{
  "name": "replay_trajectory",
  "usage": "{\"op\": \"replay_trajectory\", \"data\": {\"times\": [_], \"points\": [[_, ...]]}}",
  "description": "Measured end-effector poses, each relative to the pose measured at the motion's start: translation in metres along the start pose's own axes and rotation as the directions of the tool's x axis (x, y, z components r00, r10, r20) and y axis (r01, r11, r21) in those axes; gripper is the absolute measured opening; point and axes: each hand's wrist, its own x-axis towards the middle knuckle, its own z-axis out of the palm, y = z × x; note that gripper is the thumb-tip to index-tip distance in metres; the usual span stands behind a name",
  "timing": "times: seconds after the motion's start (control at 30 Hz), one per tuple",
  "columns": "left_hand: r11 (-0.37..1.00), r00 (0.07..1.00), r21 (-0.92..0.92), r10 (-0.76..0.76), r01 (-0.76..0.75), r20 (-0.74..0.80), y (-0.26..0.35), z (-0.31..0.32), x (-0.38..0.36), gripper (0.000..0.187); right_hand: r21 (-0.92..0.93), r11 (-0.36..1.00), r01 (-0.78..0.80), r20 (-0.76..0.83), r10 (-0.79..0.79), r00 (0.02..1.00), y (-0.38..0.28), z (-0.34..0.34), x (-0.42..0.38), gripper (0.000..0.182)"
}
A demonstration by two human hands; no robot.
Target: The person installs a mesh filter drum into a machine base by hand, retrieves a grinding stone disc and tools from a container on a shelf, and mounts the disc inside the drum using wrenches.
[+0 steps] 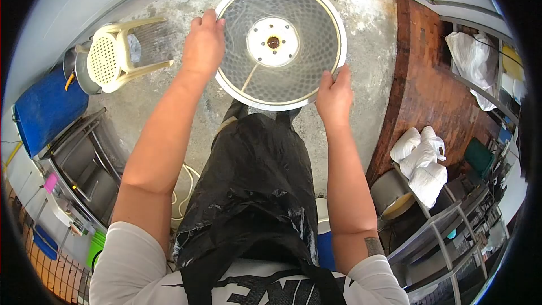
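Note:
A round metal drum (237, 73) with a pale rim, a dimpled or perforated grey wall and a white bolted hub (257, 31) is held out in front of me, its round face turned up toward my eyes. My left hand (204, 45) is closed on the rim at the left. Lower on the opposite side, my right hand (335, 97) grips the rim, thumb and fingers pressed to it. The undersides of the drum and most fingertips are hidden. Below it hangs my black apron (259, 164).
A cream plastic stool (107, 59) lies tipped at the left, near a blue barrel (48, 110) and metal frames. To the right are a reddish-brown wooden surface (418, 85), white sacks (420, 158), a large pot (389, 195) and a metal rack (446, 243). A pale hose (189, 186) lies on the floor.

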Motion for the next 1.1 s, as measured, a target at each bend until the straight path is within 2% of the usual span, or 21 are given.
{"op": "replay_trajectory", "data": {"times": [0.13,0.2,0.33,0.4,0.47,0.5,0.53,0.57,0.6,0.63,0.67,0.7,0.73,0.77,0.8,0.87,0.9,0.97,1.0,1.07,1.1], "points": [[0.993,0.997,-0.106,0.051,-0.057,-0.054,-0.012,0.002,-0.007,0.027,0.073,0.988,-0.138,0.085,0.132,0.988,-0.007,-0.004,0.007,0.051],[0.994,0.997,-0.093,0.052,-0.058,-0.061,-0.015,0.0,-0.011,0.025,0.007,1.0,-0.003,0.005,0.003,1.0,-0.009,-0.011,0.0,0.051],[0.991,0.991,-0.098,0.079,-0.089,-0.11,-0.009,-0.01,-0.016,0.025,0.037,0.995,0.089,-0.036,-0.088,0.995,-0.004,-0.016,0.006,0.046],[0.987,0.993,-0.141,0.068,-0.081,-0.094,0.0,-0.028,-0.009,0.026,0.397,0.901,0.173,-0.091,-0.149,0.985,0.016,-0.015,-0.005,0.038],[0.967,0.992,-0.223,0.125,-0.126,-0.022,0.025,-0.069,0.003,0.029,0.572,0.791,-0.217,0.218,0.109,0.97,-0.017,-0.063,-0.062,0.039],[0.945,0.98,-0.269,0.197,-0.184,0.022,0.044,-0.097,0.013,0.032,0.495,0.835,-0.24,0.262,0.12,0.958,-0.005,-0.084,-0.085,0.05],[0.839,0.892,-0.333,0.451,-0.431,-0.019,0.069,-0.124,0.021,0.028,0.41,0.876,-0.256,0.307,0.132,0.943,0.01,-0.107,-0.09,0.062],[0.713,0.738,-0.232,0.675,-0.662,-0.032,0.098,-0.147,0.026,0.03,0.463,0.886,0.039,0.125,-0.109,0.986,0.013,-0.129,-0.076,0.079],[0.625,0.622,-0.095,0.78,-0.774,0.066,0.13,-0.169,0.018,0.035,0.459,0.852,0.252,0.013,-0.29,0.957,-0.012,-0.145,-0.067,0.093],[0.395,0.32,-0.327,0.911,-0.859,0.262,0.175,-0.192,0.031,0.03,0.427,0.782,0.454,-0.1,-0.458,0.883,-0.038,-0.16,-0.057,0.106],[0.262,0.133,-0.43,0.942,-0.864,0.307,0.2,-0.196,0.038,0.027,0.385,0.716,0.582,-0.139,-0.579,0.804,-0.083,-0.175,-0.045,0.117],[0.148,-0.058,-0.546,0.938,-0.824,0.341,0.225,-0.2,0.044,0.024,0.265,0.769,0.582,-0.039,-0.594,0.804,-0.09,-0.184,-0.035,0.098],[0.076,-0.063,-0.772,0.987,-0.631,0.149,0.233,-0.19,0.041,0.02,0.133,0.794,0.593,0.061,-0.603,0.795,-0.098,-0.193,-0.024,0.08],[0.039,-0.044,-0.746,0.995,-0.665,0.091,0.238,-0.182,0.045,0.02,0.004,0.789,0.614,0.16,-0.607,0.779,-0.105,-0.202,-0.014,0.062],[0.006,-0.025,-0.715,0.999,-0.699,0.033,0.246,-0.178,0.046,0.019,0.078,0.848,0.525,0.098,-0.53,0.842,-0.109,-0.192,-0.01,0.048],[0.161,0.165,-0.173,0.986,-0.972,-0.01,0.241,-0.178,0.064,0.02,0.339,0.889,0.307,-0.05,-0.309,0.95,-0.125,-0.165,-0.008,0.026],[0.32,0.325,-0.053,0.933,-0.946,-0.153,0.217,-0.171,0.064,0.025,0.415,0.86,0.296,-0.088,-0.286,0.954,-0.117,-0.156,-0.003,0.025],[0.666,0.595,0.034,0.688,-0.745,-0.415,0.169,-0.158,0.063,0.036,0.628,0.761,0.162,-0.103,-0.125,0.987,-0.091,-0.132,0.003,0.035],[0.864,0.818,-0.003,0.476,-0.504,-0.324,0.141,-0.155,0.04,0.047,0.736,0.675,0.052,-0.07,0.0,0.998,-0.088,-0.119,-0.007,0.04],[0.974,0.851,-0.029,0.18,-0.223,-0.493,0.072,-0.095,0.002,0.057,0.895,0.441,-0.075,0.038,0.09,0.995,-0.079,-0.092,-0.028,0.052],[0.96,0.959,-0.268,0.004,-0.084,-0.285,0.061,-0.085,-0.022,0.055,0.92,0.366,-0.142,0.101,0.129,0.987,-0.074,-0.077,-0.04,0.055]]}}
